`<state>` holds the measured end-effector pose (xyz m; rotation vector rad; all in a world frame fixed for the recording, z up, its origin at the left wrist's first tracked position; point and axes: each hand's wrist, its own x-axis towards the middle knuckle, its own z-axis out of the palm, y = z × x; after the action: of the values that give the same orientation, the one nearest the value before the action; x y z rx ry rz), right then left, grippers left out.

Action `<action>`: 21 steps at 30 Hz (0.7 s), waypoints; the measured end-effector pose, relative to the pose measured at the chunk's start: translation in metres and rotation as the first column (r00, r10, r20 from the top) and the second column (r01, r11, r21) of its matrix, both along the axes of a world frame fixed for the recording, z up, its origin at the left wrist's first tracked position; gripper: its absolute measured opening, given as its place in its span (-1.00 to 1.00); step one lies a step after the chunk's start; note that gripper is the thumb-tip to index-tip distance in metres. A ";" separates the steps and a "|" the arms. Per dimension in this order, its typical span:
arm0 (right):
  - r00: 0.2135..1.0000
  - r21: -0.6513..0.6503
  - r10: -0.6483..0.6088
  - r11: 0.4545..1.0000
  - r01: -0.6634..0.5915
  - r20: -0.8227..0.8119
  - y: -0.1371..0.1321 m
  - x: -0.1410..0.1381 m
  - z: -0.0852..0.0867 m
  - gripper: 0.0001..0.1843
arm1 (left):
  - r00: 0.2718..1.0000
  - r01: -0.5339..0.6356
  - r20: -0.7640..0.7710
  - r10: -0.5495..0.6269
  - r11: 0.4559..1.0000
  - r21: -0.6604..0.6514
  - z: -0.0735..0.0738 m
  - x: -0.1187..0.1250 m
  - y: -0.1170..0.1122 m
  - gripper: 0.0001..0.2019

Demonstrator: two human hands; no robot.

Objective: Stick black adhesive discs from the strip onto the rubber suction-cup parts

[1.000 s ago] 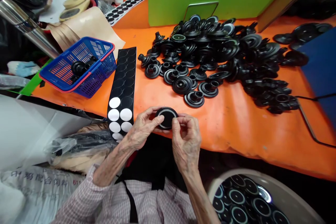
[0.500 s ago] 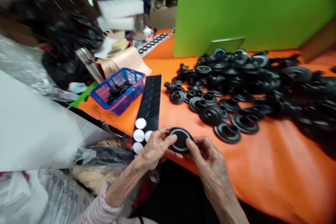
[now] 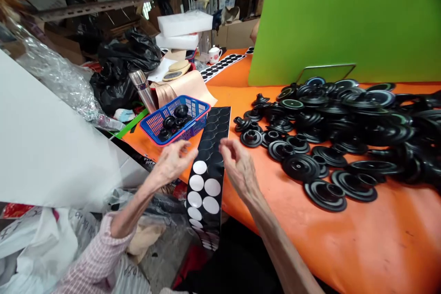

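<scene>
A long black sheet of round stickers [image 3: 216, 124] runs down over the table's front edge. White circles [image 3: 196, 183] show on its lower part. My left hand [image 3: 174, 163] hovers at the sheet's left edge with thumb and fingers apart, holding nothing visible. At the right edge is my right hand [image 3: 239, 167], its fingers bent and parted from the thumb, and I see nothing in it. Just beyond my left hand stands a blue plastic basket [image 3: 146, 124] with several black knobbed lids [image 3: 168, 122] inside. To the right lies a big heap of similar black lids [image 3: 301, 167].
An orange cover [image 3: 262, 206] lies over the table. Behind the heap rises a green panel [image 3: 344, 18]. A steel flask [image 3: 143, 89], a white mug [image 3: 215, 54] and white foam blocks [image 3: 185, 23] stand at the back left. A white board [image 3: 62, 142] slants in from the left.
Both hands held a black disc with a pale ring; it is out of them now. They have parted and moved up over the sticker sheet. The camera view has shifted left.
</scene>
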<state>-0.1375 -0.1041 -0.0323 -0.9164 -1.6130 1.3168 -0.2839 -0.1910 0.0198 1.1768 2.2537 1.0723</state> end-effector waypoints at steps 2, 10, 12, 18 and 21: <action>0.985 0.084 -0.042 0.996 0.029 0.166 -0.017 0.022 -0.030 -0.75 | 0.994 -0.044 0.094 0.057 0.990 -0.138 -0.031 0.010 -0.004 -0.55; 0.977 0.167 -0.046 0.986 0.011 0.206 -0.051 0.036 -0.056 -0.67 | 0.726 0.055 0.685 0.061 0.988 -0.146 -0.050 0.026 0.007 -0.72; 0.974 0.186 -0.060 0.982 0.020 0.217 -0.051 0.032 -0.054 -0.67 | 0.604 0.040 0.797 0.027 0.997 -0.064 -0.050 0.029 0.006 -0.68; 0.924 0.324 -0.158 0.945 0.039 0.349 -0.049 0.025 -0.054 -0.71 | 0.471 0.011 0.881 -0.034 0.999 0.033 -0.059 0.030 0.001 -0.49; 0.869 0.435 -0.213 0.900 -0.002 0.446 -0.048 0.024 -0.052 -0.74 | 0.481 0.019 0.873 -0.079 0.997 0.080 -0.064 0.028 0.000 -0.47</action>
<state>-0.1138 -0.1516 -0.0838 -1.0939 -2.0892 0.6271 -0.2561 -0.1910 -0.0445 0.4565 1.3377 1.3135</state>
